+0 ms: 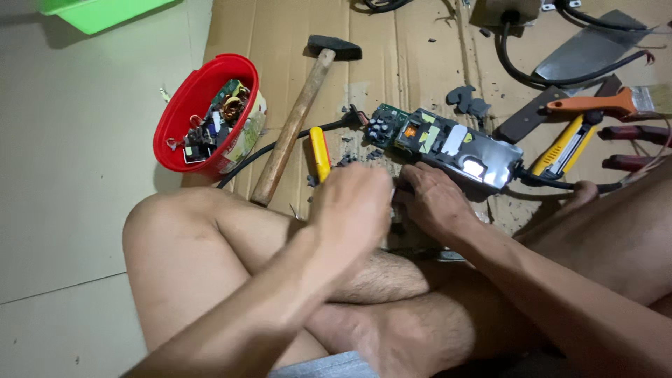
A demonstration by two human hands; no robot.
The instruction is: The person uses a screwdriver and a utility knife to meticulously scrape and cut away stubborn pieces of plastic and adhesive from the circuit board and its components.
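Hands meet at the cardboard's near edge: left hand (353, 199) curled, blurred, grip unclear, right hand (434, 199) pressed flat beside the opened power supply board (444, 143); best to brace the board firmly, pry slowly.

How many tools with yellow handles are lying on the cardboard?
2: a yellow-handled tool beside the hammer, by the left hand; a yellow utility knife at right. Others may be hidden.

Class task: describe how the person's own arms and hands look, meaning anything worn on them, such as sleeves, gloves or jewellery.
Both forearms are bare: no sleeves reach into view. The left hand and right hand wear no gloves, and no watch, ring or bracelet shows. The left hand is motion-blurred, so small details on it cannot be told.
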